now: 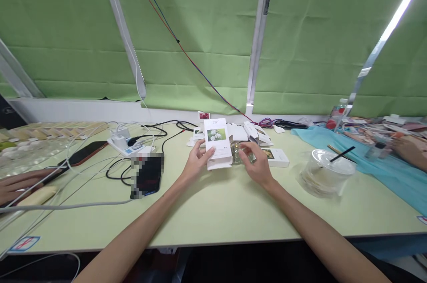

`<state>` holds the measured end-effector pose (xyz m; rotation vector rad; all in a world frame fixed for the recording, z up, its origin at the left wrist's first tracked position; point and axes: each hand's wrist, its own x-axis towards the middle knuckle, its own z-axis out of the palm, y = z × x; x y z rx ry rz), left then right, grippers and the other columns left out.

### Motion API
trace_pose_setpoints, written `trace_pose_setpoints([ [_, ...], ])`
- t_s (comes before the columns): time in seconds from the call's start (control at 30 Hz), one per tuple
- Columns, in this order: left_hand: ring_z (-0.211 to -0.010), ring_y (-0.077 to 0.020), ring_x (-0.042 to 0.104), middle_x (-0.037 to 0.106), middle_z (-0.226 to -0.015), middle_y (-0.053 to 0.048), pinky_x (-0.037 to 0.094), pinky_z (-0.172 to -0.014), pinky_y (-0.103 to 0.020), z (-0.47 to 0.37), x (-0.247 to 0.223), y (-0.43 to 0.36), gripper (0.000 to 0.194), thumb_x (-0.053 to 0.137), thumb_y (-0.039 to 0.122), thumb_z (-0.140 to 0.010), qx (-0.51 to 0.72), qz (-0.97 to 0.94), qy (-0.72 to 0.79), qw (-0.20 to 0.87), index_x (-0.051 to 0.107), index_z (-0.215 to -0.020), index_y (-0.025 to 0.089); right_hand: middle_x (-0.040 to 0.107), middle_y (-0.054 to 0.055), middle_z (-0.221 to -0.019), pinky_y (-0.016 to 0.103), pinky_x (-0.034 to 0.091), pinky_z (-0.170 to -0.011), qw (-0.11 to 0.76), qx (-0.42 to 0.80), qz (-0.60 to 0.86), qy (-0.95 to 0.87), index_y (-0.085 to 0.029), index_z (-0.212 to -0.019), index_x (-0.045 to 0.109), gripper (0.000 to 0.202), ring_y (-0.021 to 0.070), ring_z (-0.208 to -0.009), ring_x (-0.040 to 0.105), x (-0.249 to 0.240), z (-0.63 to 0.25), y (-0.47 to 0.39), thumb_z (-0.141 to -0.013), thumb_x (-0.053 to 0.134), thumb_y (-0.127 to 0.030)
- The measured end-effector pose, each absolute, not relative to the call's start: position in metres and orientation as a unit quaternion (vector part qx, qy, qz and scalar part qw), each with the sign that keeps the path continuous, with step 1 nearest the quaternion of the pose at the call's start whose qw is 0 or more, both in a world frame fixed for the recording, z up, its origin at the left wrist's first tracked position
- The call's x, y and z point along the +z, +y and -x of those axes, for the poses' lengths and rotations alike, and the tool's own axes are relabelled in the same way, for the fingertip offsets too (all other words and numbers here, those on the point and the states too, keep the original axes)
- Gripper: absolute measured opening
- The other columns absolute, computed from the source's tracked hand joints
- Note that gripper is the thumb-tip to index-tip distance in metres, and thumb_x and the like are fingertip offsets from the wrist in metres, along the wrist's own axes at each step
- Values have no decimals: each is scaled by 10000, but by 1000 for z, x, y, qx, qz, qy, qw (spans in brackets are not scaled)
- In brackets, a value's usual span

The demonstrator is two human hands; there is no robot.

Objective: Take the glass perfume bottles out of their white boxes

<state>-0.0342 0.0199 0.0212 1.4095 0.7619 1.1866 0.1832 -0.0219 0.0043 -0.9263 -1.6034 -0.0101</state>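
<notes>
In my left hand [197, 160] is a white paper box [218, 143] with a picture of white flowers on green, held tilted above the table with its lower end toward me. My right hand [256, 165] curls around a small clear glass bottle [237, 154] just right of the box; thumb and index finger are at its side, and part of the glass is hidden behind them. Beyond my right fingers lies another white box [278, 157] with a flower picture. Several white boxes and flaps [238, 132] are heaped behind my hands.
Left of me are a dark phone [148, 176], a white power strip [128, 146] and loose cables. Another person's hand [20, 185] rests at the far left. A plastic-wrapped round tub [325, 174] stands right, beside blue cloth [376, 171]. Another hand [408, 147] is far right.
</notes>
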Motion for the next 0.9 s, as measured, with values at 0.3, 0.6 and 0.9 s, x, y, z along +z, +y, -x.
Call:
trace_pose_setpoints([
  [0.3,-522,-135,636,740,-922,-67,501,-435,-219,34,17,22,824,742,538,-800,493,-595,307,555,332,-1447,234,694,92,-1142,353,564,-778,494,192,395,-750,-230,-1533,315,587,187,-838,678,-6,-180,-20,-996,497,-384],
  [0.6,-433,-117,587,697,-756,-7,490,-410,-212,32,25,16,925,701,548,-836,494,-621,306,526,187,-1556,280,683,73,-1098,326,570,-723,491,173,361,-774,-253,-1537,348,624,148,-748,629,-8,-180,-20,-964,569,-366],
  [0.9,-502,-111,597,677,-771,-5,519,-430,-206,34,27,12,933,679,528,-864,474,-650,299,513,176,-1606,269,696,67,-1064,305,558,-691,495,153,370,-771,-242,-1430,515,524,137,-708,608,-4,-179,-23,-933,614,-374],
])
